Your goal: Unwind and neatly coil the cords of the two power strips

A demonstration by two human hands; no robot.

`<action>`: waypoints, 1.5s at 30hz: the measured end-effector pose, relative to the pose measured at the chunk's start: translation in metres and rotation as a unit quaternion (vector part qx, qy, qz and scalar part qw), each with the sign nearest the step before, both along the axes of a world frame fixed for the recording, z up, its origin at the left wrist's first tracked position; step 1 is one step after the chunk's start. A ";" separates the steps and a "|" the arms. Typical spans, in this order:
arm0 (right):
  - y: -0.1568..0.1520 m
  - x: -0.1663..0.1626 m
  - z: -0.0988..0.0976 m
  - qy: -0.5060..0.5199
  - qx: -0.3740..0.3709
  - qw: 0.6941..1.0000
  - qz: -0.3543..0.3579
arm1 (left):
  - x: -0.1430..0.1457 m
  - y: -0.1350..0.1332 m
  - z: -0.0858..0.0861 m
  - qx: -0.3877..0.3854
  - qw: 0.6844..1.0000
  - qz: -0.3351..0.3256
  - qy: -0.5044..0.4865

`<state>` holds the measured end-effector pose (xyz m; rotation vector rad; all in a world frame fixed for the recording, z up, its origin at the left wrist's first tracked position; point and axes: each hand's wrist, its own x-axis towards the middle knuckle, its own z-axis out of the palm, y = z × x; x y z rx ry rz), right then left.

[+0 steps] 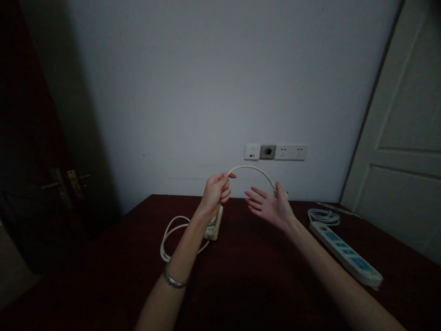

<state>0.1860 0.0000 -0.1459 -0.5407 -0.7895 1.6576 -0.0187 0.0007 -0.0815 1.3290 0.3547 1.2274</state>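
A cream power cord (251,167) arches between my two hands above the dark table. My left hand (217,191) is closed around the cord, thumb and index finger pinching it. At its other end is a plug (275,192), mostly hidden behind the thumb of my right hand (270,207). That hand is turned palm up, its thumb against the plug and its other fingers stretched out to the left. Behind my left wrist, a cream power strip (214,229) lies on the table, partly covered by the arm. Loops of its cord (166,236) spread to the left.
A white and blue power strip (346,253) lies on the table (248,285) at the right, its coiled cord (324,216) behind it. Wall sockets (290,152) and a grey wall plate (268,152) sit beyond my hands. Doors stand at both sides.
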 end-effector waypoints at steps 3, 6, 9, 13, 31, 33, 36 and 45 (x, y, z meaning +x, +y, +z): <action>-0.013 -0.021 -0.012 -0.018 0.049 0.990 0.132 | -0.009 0.002 0.003 0.018 1.000 0.008 -0.019; -0.032 -0.038 -0.010 -0.121 0.105 0.950 0.268 | -0.023 0.008 0.005 0.034 0.999 0.003 -0.036; -0.054 -0.038 0.012 -0.274 0.166 0.876 0.360 | -0.037 0.014 0.008 0.044 0.999 -0.010 -0.030; -0.076 -0.005 0.050 -0.308 0.271 0.832 0.372 | -0.049 0.020 0.009 0.050 0.999 -0.014 -0.011; -0.035 -0.035 0.049 -0.483 0.305 0.714 -0.406 | -0.035 0.027 -0.004 0.025 0.992 -0.054 0.109; -0.033 -0.031 0.048 -0.488 0.309 0.740 -0.345 | -0.034 0.026 -0.005 0.021 0.986 -0.078 0.149; -0.028 -0.028 0.044 -0.473 0.263 0.822 -0.180 | -0.032 0.024 -0.005 0.025 0.978 -0.095 0.185; -0.021 -0.017 0.037 -0.230 0.110 0.966 0.041 | -0.025 0.024 -0.008 0.071 0.976 -0.040 0.201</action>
